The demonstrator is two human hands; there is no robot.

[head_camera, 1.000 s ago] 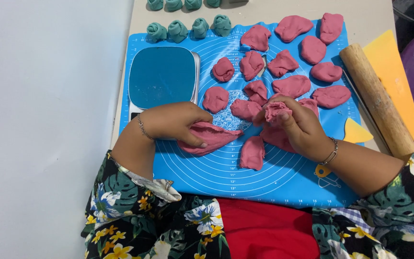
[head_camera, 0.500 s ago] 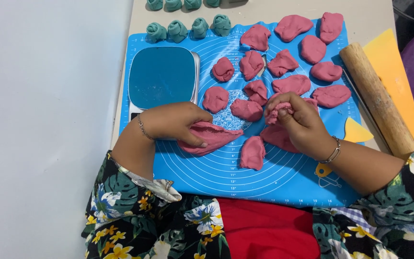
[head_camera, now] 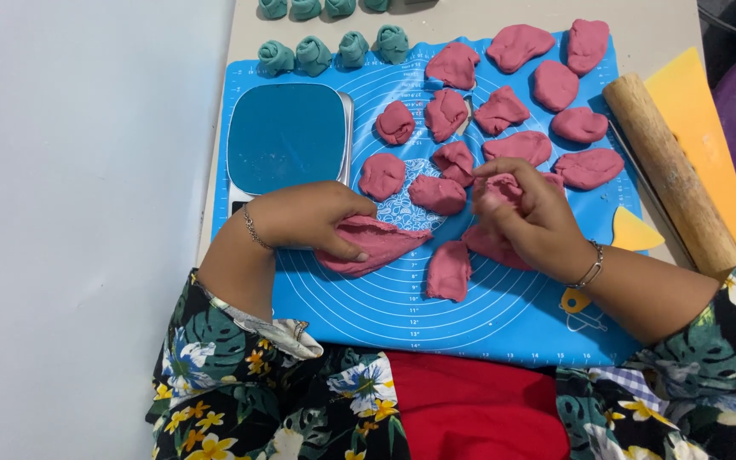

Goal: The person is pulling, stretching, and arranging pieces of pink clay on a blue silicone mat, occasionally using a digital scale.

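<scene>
The left hand [head_camera: 313, 220] presses its fingers flat on a big pink dough slab [head_camera: 376, 243] lying on the blue mat [head_camera: 470, 307]. The right hand [head_camera: 526, 217] pinches a small dough lump [head_camera: 504, 186] at its fingertips. The dough looks soft, light and pliable, best pinched at an edge.

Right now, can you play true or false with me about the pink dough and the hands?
1. The left hand presses on a big flat piece of pink dough. True.
2. The right hand holds the wooden rolling pin. False: it holds a small pink dough lump; the pin lies untouched at the mat's right edge.
3. The little rolled dough balls along the top are yellow. False: they are teal green.
4. The kitchen scale has nothing on its blue plate. True.
5. The blue baking mat is bare. False: many pink dough pieces lie on it.
</scene>
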